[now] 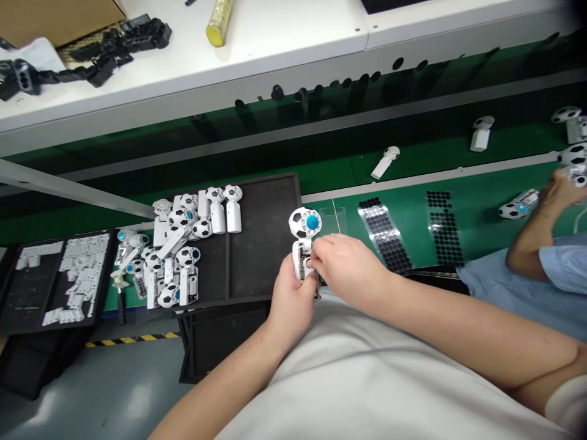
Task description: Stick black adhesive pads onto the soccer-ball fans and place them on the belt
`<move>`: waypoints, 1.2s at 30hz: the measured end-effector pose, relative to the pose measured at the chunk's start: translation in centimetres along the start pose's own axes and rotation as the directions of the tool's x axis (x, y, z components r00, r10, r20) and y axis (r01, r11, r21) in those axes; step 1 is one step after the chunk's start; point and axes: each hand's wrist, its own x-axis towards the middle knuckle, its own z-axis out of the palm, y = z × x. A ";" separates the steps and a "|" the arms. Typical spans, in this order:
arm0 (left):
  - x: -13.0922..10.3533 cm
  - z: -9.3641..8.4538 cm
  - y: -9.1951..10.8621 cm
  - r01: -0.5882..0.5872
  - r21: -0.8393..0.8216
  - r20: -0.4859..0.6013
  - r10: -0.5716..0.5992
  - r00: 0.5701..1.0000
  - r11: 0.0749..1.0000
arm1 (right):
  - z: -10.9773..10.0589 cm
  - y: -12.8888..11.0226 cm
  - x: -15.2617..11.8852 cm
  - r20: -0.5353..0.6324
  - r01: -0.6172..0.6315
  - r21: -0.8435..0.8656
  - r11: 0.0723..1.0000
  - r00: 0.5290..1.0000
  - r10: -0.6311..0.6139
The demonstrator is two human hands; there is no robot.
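A white device with a round soccer-ball-patterned head (305, 223) and a blue disc in it is held upright near the middle. Its lower body looks open, with inner parts showing. My left hand (293, 299) wraps round that lower body from below. At the body's right side, the fingers of my right hand (342, 263) are pinched together against it; anything small between them is hidden. Just left of my hands is a black tray (261, 244), with several similar white devices (178, 229) piled on its left part.
Sheets of black round stickers (385, 235) lie on the green mat (422, 214) to the right. Another person's hand (562, 186) works at the far right. A white shelf (275, 36) crosses above. White parts (82, 275) fill a tray at left.
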 end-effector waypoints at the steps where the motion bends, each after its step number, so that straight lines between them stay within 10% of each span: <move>1: 0.1 0.0 -0.1 0.011 -0.021 0.002 -0.011 1.000 1.000 | -0.3 0.1 0.3 0.023 -0.078 0.048 0.996 0.997 0.077; 7: 0.9 0.4 -1.3 0.113 -0.265 0.085 -0.094 0.992 0.958 | 1.7 2.2 1.3 0.229 -0.410 0.601 0.686 0.911 0.344; 14: 2.5 0.3 -3.6 -0.012 -0.037 0.095 0.016 0.995 0.999 | 7.0 3.7 1.4 0.218 -0.256 0.954 0.158 0.950 0.224; 17: 3.6 0.1 -3.5 0.103 -0.108 0.184 -0.082 0.979 0.989 | 7.7 4.4 1.5 0.233 -0.245 0.969 0.019 0.941 0.246; 21: 4.4 -0.1 -2.3 0.357 -0.329 0.308 -0.258 0.916 0.874 | 7.3 5.1 1.3 0.216 -0.218 0.976 -0.009 0.961 0.174; 25: 4.4 -0.2 -1.5 0.351 -0.374 0.330 -0.231 0.915 0.859 | 6.3 5.1 1.0 0.152 -0.162 0.986 0.041 0.970 0.190; 32: 4.2 0.2 -3.4 0.025 -0.172 0.277 0.024 0.961 0.985 | 7.0 4.8 1.7 0.203 -0.216 0.976 0.037 0.955 0.216; 36: 6.4 -1.5 -4.6 -0.091 0.293 0.155 0.046 0.987 0.952 | 11.5 8.1 2.7 0.208 -0.256 0.964 0.072 0.893 0.399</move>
